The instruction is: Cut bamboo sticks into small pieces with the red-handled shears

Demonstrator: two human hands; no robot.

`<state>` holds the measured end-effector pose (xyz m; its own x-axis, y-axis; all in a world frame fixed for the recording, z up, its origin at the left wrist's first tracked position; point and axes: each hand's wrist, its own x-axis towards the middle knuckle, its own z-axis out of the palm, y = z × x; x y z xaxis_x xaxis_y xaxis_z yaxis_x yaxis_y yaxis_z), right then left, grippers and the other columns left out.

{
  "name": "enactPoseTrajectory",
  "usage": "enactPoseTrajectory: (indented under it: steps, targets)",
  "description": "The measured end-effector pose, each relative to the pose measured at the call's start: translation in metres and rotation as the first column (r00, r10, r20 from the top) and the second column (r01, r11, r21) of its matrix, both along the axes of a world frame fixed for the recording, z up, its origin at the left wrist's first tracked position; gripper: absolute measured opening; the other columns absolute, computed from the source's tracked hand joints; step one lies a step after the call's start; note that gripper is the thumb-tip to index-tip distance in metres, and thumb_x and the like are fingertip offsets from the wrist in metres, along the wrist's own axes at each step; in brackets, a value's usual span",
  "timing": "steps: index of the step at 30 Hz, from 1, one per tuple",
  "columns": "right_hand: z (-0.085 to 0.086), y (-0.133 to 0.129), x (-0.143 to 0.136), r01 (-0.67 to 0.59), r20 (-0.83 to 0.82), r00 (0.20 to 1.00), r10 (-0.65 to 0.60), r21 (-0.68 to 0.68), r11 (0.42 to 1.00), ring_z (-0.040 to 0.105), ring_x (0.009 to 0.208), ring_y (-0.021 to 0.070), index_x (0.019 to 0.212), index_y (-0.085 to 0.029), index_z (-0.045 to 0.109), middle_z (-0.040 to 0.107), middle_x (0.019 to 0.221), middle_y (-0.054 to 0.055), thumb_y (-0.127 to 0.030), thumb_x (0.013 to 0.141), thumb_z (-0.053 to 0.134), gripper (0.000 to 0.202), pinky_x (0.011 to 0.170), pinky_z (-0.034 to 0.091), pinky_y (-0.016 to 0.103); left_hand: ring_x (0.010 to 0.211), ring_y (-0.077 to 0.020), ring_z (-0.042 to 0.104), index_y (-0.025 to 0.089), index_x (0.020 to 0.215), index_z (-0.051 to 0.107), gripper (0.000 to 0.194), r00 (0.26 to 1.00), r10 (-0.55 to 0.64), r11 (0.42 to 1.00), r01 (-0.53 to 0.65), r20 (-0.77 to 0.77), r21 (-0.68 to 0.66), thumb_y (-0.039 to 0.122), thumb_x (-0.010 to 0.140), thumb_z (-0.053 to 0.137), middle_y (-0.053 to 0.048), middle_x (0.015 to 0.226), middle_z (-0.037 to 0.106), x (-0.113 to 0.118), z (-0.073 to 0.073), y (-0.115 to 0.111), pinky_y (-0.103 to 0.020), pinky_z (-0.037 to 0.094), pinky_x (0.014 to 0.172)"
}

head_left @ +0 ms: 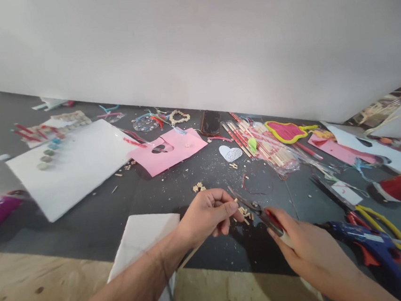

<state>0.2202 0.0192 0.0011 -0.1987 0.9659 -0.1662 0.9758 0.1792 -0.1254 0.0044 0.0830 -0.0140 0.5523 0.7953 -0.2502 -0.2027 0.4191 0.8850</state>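
Closed fingers of my left hand (212,213) grip a thin wooden stick (190,256), like a chopstick. Its short tip pokes out past the thumb, and its other end shows below the wrist. My right hand (303,237) is wrapped around the handles of pruning shears (259,208). The blades are spread apart and point toward the stick's tip, close to it; contact cannot be made out. Under the blades lie several short cut stick pieces (245,217). Another small cluster of pieces (199,187) sits beyond my left hand.
A blue glue gun (367,238) and yellow-handled scissors (377,221) lie at the right. Wrapped chopsticks (264,144), a white paper heart (230,153), pink card (172,153) and phone (210,122) lie farther back. A white board (70,167) is at left; white foam (141,236) lies under my left forearm.
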Motion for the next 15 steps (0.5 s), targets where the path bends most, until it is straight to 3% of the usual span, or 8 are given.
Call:
enactPoseTrajectory:
  steps: [5, 9, 15]
  targets:
    - [0.007, 0.011, 0.004, 0.093, -0.027, 0.995, -0.094, -0.042, 0.995, 0.066, 0.086, 0.0227, 0.12, -0.026, 0.045, 0.068, 0.105, 0.003, -0.041, 0.082, 0.047, 0.042, 0.065, 0.051, 0.031, 0.034, -0.0022, 0.042, 0.013, 0.069, 0.053, 0.027, 0.999, 0.044, 0.998, -0.044, 0.002, -0.043, 0.037, 0.073, 0.065, -0.002, 0.064, 0.066, 0.0, 0.001, 0.004, -0.013, 0.026, 0.028]
    - [0.016, 0.026, 0.011, 0.182, -0.016, 0.983, -0.182, -0.004, 0.983, 0.066, 0.088, 0.024, 0.121, -0.027, 0.045, 0.068, 0.105, 0.003, -0.045, 0.078, 0.052, 0.048, 0.068, 0.05, 0.033, 0.033, -0.0024, 0.038, 0.014, 0.067, 0.052, 0.027, 0.999, 0.046, 0.995, -0.044, 0.012, -0.094, 0.036, 0.074, 0.064, 0.003, 0.049, 0.057, 0.001, 0.002, 0.004, -0.012, 0.023, 0.028]
    - [0.029, 0.062, 0.038, 0.286, -0.022, 0.958, -0.285, 0.074, 0.955, 0.063, 0.096, 0.0269, 0.126, -0.023, 0.043, 0.064, 0.112, 0.009, -0.051, 0.078, 0.048, 0.056, 0.075, 0.047, 0.035, 0.036, -0.0023, 0.039, 0.014, 0.07, 0.052, 0.027, 0.999, 0.051, 0.993, -0.051, -0.007, -0.108, 0.037, 0.072, 0.066, 0.0, 0.061, 0.062, 0.001, 0.001, 0.004, -0.013, 0.024, 0.03]
